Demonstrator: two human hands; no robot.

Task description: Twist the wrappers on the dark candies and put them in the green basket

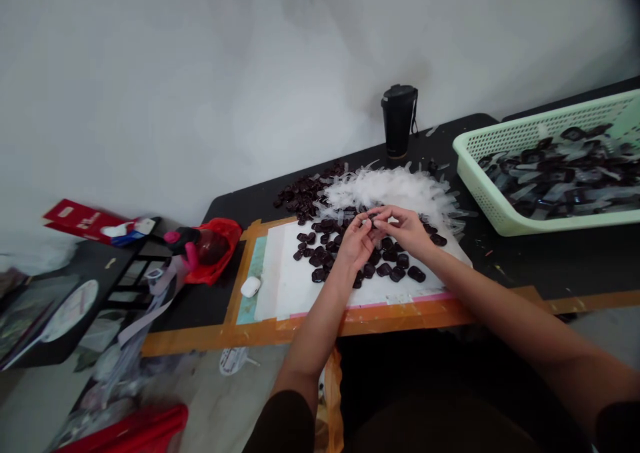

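My left hand (358, 241) and my right hand (406, 230) meet above the white sheet (280, 273), fingers pinched around one small dark piece (373, 218). The fingers cover most of it, so its exact kind is unclear. Below and around them lie several glossy dark, rounded-square pieces (397, 274) spread on the sheet. Just beyond my hands is a heap of translucent whitish strips (385, 188). A denser pile of small dark pieces (305, 196) sits at the back left of the strips.
A pale green basket (480, 203) at the right holds dark pieces and clear strips. A black tumbler (399, 121) stands near the wall. At the left are a white case (251, 286), a red bag (233, 236) with a bottle, and a red box (83, 221). Brown tape (200, 338) edges the table.
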